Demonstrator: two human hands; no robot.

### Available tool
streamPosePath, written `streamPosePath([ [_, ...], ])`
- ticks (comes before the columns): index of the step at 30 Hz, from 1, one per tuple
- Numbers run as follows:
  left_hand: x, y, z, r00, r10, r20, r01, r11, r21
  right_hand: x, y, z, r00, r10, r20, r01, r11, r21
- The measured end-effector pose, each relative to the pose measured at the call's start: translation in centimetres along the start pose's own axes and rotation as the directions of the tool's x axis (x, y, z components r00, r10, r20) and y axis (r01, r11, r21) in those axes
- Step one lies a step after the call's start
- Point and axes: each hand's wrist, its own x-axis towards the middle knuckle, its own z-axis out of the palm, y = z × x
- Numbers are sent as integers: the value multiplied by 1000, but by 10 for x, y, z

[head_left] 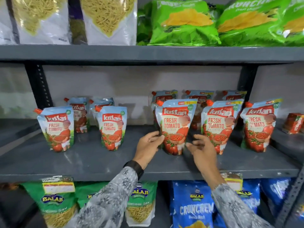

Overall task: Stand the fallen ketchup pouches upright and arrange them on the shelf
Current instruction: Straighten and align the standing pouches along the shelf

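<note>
The ketchup pouch at the centre of the frame stood upright on the grey middle shelf, its orange spout at its upper left corner. The left hand touched its lower left edge, fingers curled loosely against the side rather than clamped around it. The right hand hung just beside its lower right edge, fingers spread apart; motion blur made it impossible to tell whether they touched the pouch.

To the right stood two more upright pouches, one close beside the centre pouch and another farther right. Behind these, a back row of pouches stood against the wall. At centre left, two front pouches stood well apart from each other, with two more behind them. No pouch clearly lay fallen in view. A small red carton sat at the far right edge. Snack bags filled the shelves above and below.

The likely risk was a toppling: the pouch was soft and narrow at its base, so a sideways nudge from either hand could have tipped it. It stood near its right neighbour and the row behind, so one fall might have knocked over others. The right hand's back also sat close to the neighbouring pouch and could have brushed it.
</note>
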Motion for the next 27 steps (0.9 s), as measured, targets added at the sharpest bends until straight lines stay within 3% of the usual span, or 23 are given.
streamPosePath([
  [3,-9,-5,-61,997,60,-55,-54,993,109,-27,-16,32,997,-65,-40,66,998,9],
  [5,-15,-6,-114,963,132,-233,-104,986,131,-43,-27,72,994,-87,68,84,996,38],
  [8,-11,0,-186,834,224,-505,-111,963,244,-54,-47,144,942,-92,324,91,996,20],
  [10,1,6,-217,901,145,-409,-75,980,184,-50,-50,187,910,-47,413,41,999,24],
  [12,13,7,-228,992,22,-125,-11,997,81,-45,-52,218,910,12,414,-29,999,34],
  [14,22,3,-230,999,-17,28,15,997,76,-39,-51,239,907,4,422,-43,996,84],
  [27,7,8,-292,997,60,58,-72,970,232,-73,-61,314,925,-36,377,-8,993,116],
])
